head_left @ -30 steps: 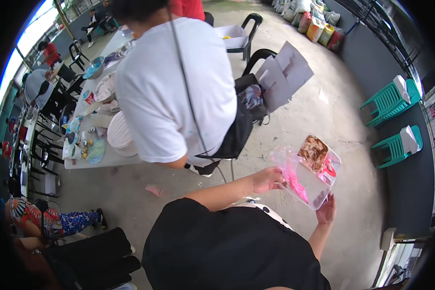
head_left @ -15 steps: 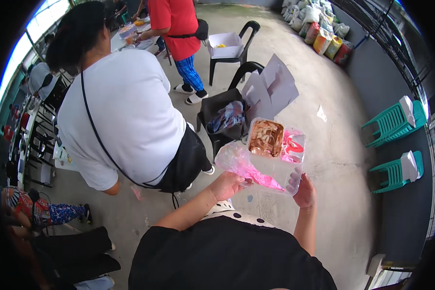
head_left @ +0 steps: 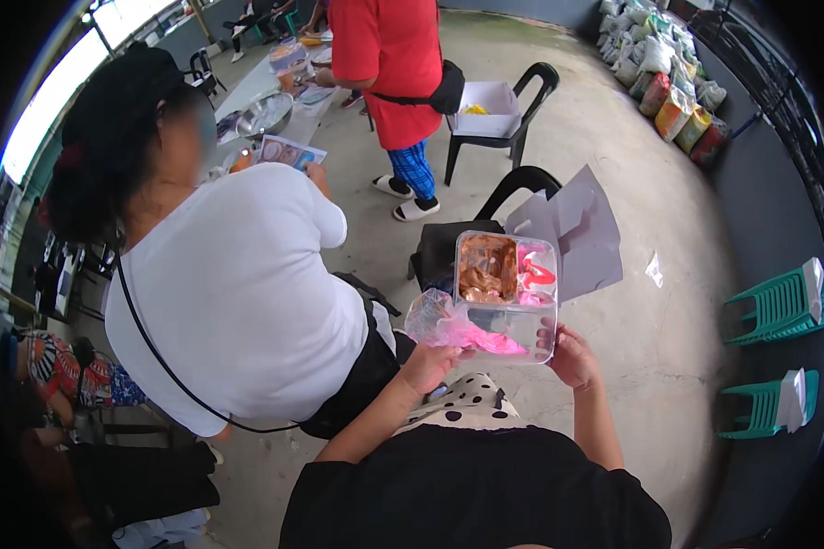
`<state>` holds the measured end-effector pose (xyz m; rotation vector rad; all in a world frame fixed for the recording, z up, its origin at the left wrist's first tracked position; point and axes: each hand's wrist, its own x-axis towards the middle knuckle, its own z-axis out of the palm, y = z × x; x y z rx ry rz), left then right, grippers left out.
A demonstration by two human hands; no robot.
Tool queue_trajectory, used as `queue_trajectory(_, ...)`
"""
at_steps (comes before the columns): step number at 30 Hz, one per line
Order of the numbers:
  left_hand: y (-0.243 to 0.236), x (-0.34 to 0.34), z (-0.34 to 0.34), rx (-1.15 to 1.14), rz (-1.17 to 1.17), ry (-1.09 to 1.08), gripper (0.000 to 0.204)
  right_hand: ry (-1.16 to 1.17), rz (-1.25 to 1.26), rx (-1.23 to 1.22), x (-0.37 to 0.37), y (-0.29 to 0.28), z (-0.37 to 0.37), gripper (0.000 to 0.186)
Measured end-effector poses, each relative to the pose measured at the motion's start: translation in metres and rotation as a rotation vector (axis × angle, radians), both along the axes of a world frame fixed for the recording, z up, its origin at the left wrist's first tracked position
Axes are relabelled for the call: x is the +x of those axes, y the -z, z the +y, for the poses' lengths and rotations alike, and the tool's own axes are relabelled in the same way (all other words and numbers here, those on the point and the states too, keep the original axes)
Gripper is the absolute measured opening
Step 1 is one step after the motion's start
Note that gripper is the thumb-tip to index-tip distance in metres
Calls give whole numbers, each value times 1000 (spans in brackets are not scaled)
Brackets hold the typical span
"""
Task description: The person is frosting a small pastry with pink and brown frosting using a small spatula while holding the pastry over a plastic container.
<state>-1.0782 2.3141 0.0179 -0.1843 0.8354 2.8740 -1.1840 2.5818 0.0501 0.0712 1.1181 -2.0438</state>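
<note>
In front of me I hold a clear plastic compartment tray [head_left: 508, 320]. Brown frosting [head_left: 487, 270] is smeared in its large far-left section, and red and pink icing [head_left: 536, 273] lies in the far-right one. Across the near part rests a clear piping bag [head_left: 476, 335] with pink icing, its wide crumpled end hanging past the tray's left edge. My left hand [head_left: 430, 366] is closed at the near left corner, by the bag; its fingertips are partly hidden. The right side of the tray is gripped by my right hand [head_left: 577, 359], fingers at the rim.
A person in a white shirt [head_left: 229, 293] stands close on my left; another in a red shirt [head_left: 366, 73] is farther ahead. Beyond the tray are a black chair [head_left: 522, 188] and an open white box [head_left: 581, 238]. Green stools [head_left: 769, 407] line the right wall; filled sacks [head_left: 677, 105] are piled far right.
My view has shifted, so the surroundings sit lower and farther right. The white-shirted person has turned, showing a printed sheet in hand. Both my hands still hold the tray.
</note>
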Motion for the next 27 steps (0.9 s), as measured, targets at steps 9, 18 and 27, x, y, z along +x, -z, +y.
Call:
queue_trajectory(9,2,-64,-36,43,-25,-187,40,-262,4,50,-128,8,-69,53)
queue_trajectory(18,5,-99,-54,166,-89,-337,40,-392,-44,23,-197,1,-123,41)
queue_trajectory(27,8,-108,-65,199,-102,-351,38,-455,-13,92,-221,2,-143,40)
